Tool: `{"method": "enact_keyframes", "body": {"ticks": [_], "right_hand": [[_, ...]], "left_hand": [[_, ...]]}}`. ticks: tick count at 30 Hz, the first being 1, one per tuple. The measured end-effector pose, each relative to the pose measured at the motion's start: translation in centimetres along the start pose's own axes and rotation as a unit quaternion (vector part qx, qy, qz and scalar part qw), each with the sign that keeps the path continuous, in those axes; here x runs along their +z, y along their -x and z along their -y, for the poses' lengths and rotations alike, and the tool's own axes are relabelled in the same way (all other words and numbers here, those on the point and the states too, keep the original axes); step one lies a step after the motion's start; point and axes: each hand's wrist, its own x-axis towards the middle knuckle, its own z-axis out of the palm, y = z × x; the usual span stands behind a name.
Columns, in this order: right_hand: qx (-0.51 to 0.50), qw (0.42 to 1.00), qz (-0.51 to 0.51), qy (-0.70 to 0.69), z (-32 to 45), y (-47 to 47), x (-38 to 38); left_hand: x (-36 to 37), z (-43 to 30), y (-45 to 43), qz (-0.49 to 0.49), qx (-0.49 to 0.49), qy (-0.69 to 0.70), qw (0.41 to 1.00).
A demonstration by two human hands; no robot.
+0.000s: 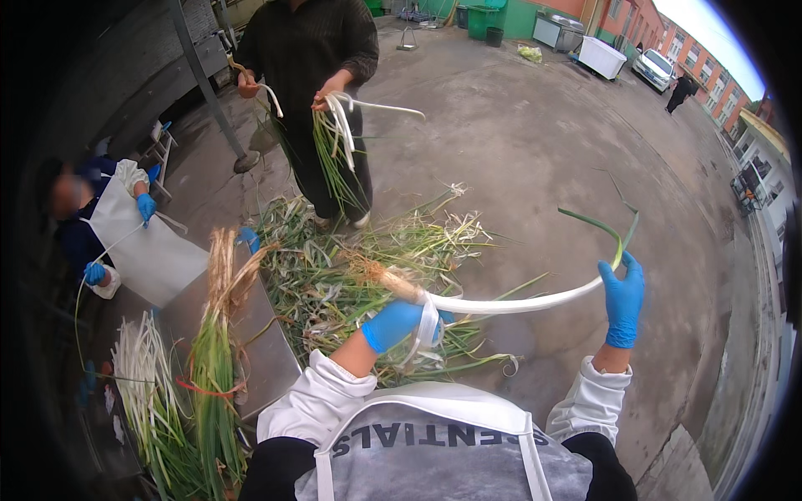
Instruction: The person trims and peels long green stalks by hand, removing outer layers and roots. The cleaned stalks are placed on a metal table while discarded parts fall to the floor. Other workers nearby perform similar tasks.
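Observation:
A long green onion (520, 305) bows across in front of me, its roots at the left and its green leaves at the right. My left hand (395, 325), in a blue glove, is closed around it below the brownish root end; its fingers are mostly hidden. A loose strip of pale outer skin (427, 322) hangs from the stalk over that hand. My right hand (621, 300), also gloved in blue, grips the stalk where white turns to green. Underneath, a heap of leaf and skin trimmings (313, 300) covers the ground.
To my left, a metal table (276, 357) bears a bundle of unpeeled green onions (213, 351) and a pile of white-stalked ones (141, 369). A seated co-worker (144, 232) handles another stalk. A standing person (307, 44) holds several onions beyond the heap. A metal post (203, 81) rises nearby.

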Motion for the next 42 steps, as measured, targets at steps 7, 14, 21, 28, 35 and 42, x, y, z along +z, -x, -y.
{"method": "enact_keyframes", "body": {"ticks": [7,14,21,28,35,42], "right_hand": [[-0.118,0.725,0.65,-0.196,11.5,10.7,9.8],[-0.209,0.699,0.671,-0.132,13.1,12.3,7.6],[-0.294,0.712,0.632,-0.085,12.0,8.3,1.2],[-0.199,0.771,0.604,-0.047,12.1,6.6,1.7],[-0.17,0.776,0.608,-0.01,13.7,7.8,1.7],[-0.108,0.744,0.655,-0.081,10.3,8.4,1.9]], "left_hand": [[1.8,-4.8,1.0,0.033,-0.139,-0.268,0.953],[-1.0,-7.0,8.1,-0.016,-0.213,-0.404,0.889],[-0.5,-14.0,15.7,-0.127,-0.21,-0.41,0.878],[-4.9,-9.4,15.4,-0.068,-0.163,-0.58,0.795],[2.9,-8.1,7.1,-0.111,0.02,-0.414,0.903],[-4.4,-9.8,11.8,-0.237,0.002,-0.383,0.893]]}}
